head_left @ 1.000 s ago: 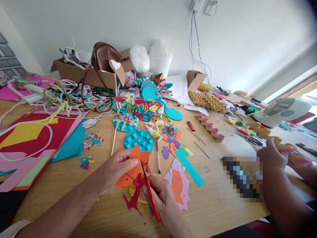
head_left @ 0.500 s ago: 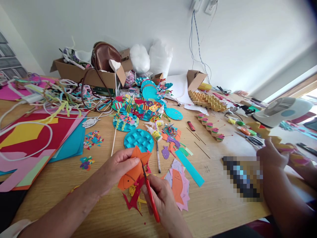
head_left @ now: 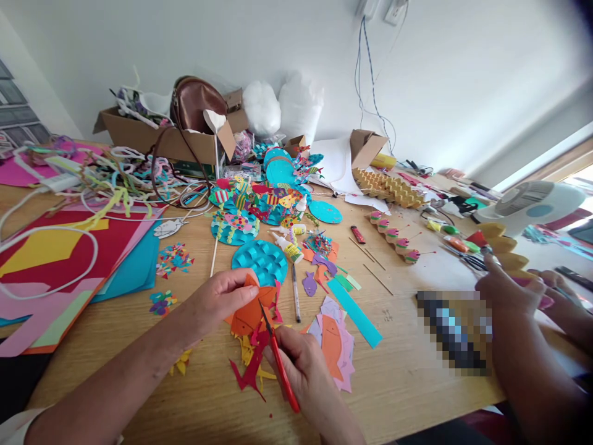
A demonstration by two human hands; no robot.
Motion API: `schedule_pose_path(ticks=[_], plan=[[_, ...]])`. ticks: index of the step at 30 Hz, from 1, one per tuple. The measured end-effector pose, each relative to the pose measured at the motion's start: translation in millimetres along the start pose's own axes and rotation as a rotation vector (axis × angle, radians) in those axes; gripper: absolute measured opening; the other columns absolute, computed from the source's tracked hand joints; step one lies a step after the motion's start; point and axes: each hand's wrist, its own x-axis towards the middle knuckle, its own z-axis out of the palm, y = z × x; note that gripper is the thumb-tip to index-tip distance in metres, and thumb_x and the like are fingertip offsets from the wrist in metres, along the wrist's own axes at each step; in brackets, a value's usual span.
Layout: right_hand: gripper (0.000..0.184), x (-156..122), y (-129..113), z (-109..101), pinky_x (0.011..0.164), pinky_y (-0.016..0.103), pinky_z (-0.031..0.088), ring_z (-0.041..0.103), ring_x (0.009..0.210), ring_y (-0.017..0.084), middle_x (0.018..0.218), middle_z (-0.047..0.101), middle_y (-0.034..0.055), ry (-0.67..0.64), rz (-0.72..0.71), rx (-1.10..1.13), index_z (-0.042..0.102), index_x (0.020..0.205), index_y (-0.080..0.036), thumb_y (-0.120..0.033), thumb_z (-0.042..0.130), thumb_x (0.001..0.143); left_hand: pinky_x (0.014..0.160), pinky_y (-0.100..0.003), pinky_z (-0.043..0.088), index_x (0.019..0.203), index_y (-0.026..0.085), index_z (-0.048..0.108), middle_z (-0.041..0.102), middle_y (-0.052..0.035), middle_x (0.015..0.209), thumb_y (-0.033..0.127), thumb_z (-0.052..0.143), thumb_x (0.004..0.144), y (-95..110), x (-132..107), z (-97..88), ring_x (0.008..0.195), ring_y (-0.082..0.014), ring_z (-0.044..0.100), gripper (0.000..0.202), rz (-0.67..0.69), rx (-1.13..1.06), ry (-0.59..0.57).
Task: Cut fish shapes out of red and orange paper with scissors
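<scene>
Pinched between the thumb and fingers of my left hand is a piece of orange paper with a fish outline drawn on it. My right hand grips red-handled scissors, their dark blades against the orange paper's right side. Red and yellow paper scraps lie on the table below the paper. Just right of the scissors rests a stack of cut paper in orange, purple and pink, an orange fish on top. Beyond my left hand sits a blue woven paper disc.
A pen, glue bottles and a blue paper strip lie ahead. Coloured sheets cover the left side. At right, a co-worker's hands hold a yellow egg-carton piece, near a white fan.
The orange paper has turned and shifted in my left hand, and the scissor blades have moved slightly left along it. The co-worker's hands and carton piece have moved a little.
</scene>
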Motion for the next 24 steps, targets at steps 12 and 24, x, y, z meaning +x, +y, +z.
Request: schedule_pose_path(ticks=[12,24], plan=[[0.048,3,-1,18,0.034,0.016,0.026,0.035,0.034,0.006,0.045,0.04,-0.0076,-0.046,0.137,0.546,0.04,0.064,-0.02,-0.063,0.047,0.083,0.049,-0.016,0.036,0.066,0.018,0.057,0.055,0.0063,0.055,0.032,0.068,0.072,-5,0,14.8,0.049,-0.0068,0.045,0.018,-0.067,-0.383,0.055],[0.053,5,-10,33,0.035,0.017,0.03,0.039,0.035,0.006,0.045,0.044,-0.0061,0.082,0.186,0.673,0.048,0.067,-0.018,-0.069,0.048,0.079,0.052,-0.019,0.038,0.065,0.019,0.055,0.056,0.0062,0.057,0.031,0.064,0.074,-9,-3,31.6,0.053,-0.0086,0.047,0.018,0.013,-0.308,0.148]])
